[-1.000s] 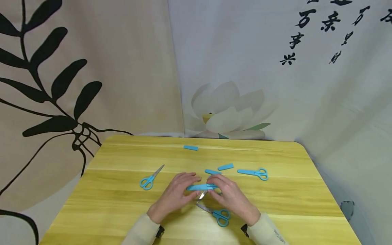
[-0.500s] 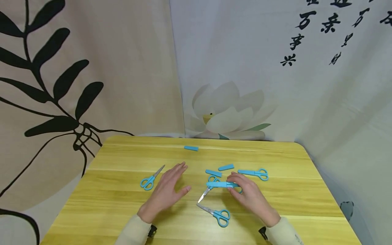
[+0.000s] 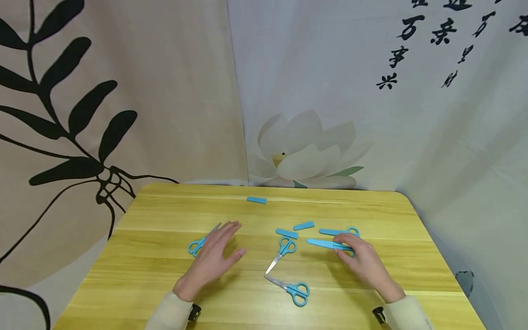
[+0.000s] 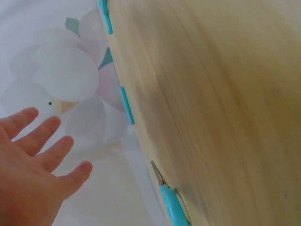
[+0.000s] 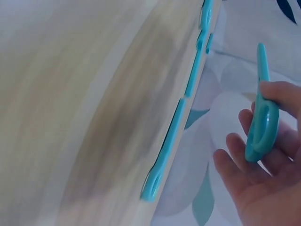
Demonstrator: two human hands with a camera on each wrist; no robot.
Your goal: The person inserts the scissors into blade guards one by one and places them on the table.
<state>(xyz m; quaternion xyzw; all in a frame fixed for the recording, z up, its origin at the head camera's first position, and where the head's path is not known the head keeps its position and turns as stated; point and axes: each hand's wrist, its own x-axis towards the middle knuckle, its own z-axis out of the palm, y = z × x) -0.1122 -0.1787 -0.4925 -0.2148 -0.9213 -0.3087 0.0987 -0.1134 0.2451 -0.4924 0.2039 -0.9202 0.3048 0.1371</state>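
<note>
My right hand (image 3: 365,261) pinches a pair of blue scissors (image 5: 265,120) by the handles, with a blue sheath (image 3: 319,243) over the blades. In the head view it is just in front of another sheathed pair (image 3: 330,232). My left hand (image 3: 212,261) holds nothing; its fingers are extended over the table's left side. Behind it, partly covered, is an uncovered pair of scissors (image 3: 195,246), also seen in the left wrist view. Two more bare-bladed pairs are near the middle: an upper pair (image 3: 286,247) and a lower pair (image 3: 296,291), their tips close together.
Two loose blue sheaths, one left (image 3: 286,233) and one right (image 3: 304,225), rest behind the middle scissors. A third sheath (image 3: 256,200) is near the far edge of the wooden table (image 3: 185,298). A printed curtain (image 3: 198,91) hangs behind the table.
My left hand has let go of the sheathed scissors and drawn back to the left. My right hand has carried them rightward, uncovering the upper middle pair.
</note>
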